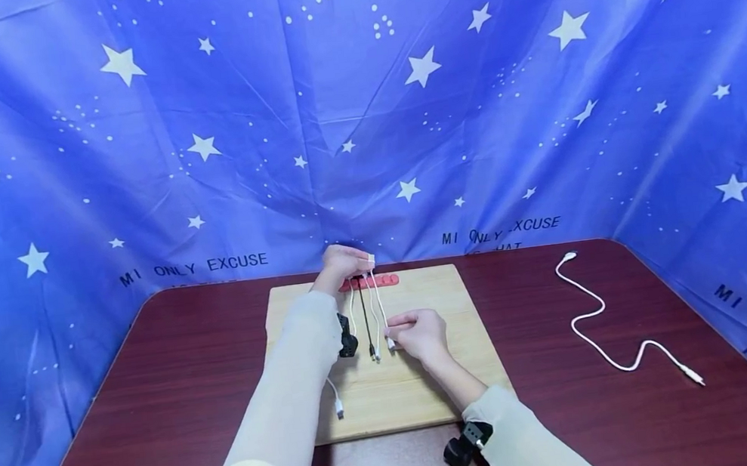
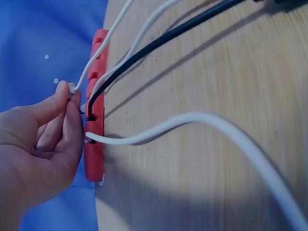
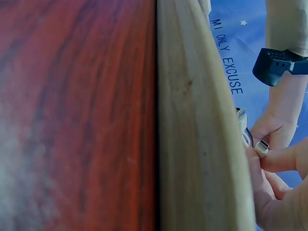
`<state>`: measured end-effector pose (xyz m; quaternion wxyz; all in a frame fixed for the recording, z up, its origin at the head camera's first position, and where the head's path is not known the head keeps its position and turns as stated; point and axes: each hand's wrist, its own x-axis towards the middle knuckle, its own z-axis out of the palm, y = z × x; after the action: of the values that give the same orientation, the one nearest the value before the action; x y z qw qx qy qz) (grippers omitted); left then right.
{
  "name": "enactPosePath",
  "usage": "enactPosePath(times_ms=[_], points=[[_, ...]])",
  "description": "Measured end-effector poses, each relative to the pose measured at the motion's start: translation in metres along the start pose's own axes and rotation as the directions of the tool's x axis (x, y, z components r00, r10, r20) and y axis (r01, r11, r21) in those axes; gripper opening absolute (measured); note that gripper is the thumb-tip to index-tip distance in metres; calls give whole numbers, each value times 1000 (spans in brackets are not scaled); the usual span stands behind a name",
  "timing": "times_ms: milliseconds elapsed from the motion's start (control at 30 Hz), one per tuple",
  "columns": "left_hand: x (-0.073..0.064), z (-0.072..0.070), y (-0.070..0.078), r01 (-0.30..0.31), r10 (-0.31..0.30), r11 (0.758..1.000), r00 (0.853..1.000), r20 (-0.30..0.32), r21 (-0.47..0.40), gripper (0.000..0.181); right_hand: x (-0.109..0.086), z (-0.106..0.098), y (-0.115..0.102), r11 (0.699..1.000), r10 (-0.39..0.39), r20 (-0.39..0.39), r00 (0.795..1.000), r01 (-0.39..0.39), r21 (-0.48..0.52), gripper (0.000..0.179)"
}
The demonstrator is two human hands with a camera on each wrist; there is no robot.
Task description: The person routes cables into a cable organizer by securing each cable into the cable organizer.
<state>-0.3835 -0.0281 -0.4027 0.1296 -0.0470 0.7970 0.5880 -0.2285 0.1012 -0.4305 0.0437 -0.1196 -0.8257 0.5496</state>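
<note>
At the far edge of a wooden board (image 1: 431, 394), my left hand (image 1: 344, 261) pinches one end of a white cable (image 1: 379, 297) between thumb and forefinger. Nearer on the board, my right hand (image 1: 421, 334) pinches the same cable close to its other plug (image 3: 262, 147). A red cable holder (image 2: 94, 166) with several slots lies along the board's far edge, beside the left hand. A black cable (image 2: 163, 39) and a thick white cable (image 2: 211, 118) sit in its slots. Another thin white cable (image 2: 144, 31) runs to the holder just past the black one.
To the right, a loose white cable (image 1: 603, 307) lies in curves on the dark red table (image 1: 530, 353). A white plug (image 1: 340, 409) rests on the board near the left forearm. Behind the table hangs a blue star-patterned curtain (image 1: 369, 188).
</note>
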Motion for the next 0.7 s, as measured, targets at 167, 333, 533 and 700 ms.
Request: enactPosePath(times_ms=[167, 333, 533, 700], points=[[1, 0, -4, -54, 61, 983, 997, -40, 175, 26, 1, 1, 0, 989, -62, -2, 998, 61, -134, 9], [2, 3, -7, -114, 129, 966, 990, -50, 234, 25, 1, 0, 1, 986, -64, 2, 998, 63, -157, 9], [5, 7, -7, -158, 179, 948, 983, -52, 275, 24, 1, -4, -2, 982, -78, 5, 997, 78, -171, 8], [7, 7, -5, -157, 175, 941, 984, -34, 298, 21, 2, -5, -3, 968, -96, 10, 995, 95, -234, 7]])
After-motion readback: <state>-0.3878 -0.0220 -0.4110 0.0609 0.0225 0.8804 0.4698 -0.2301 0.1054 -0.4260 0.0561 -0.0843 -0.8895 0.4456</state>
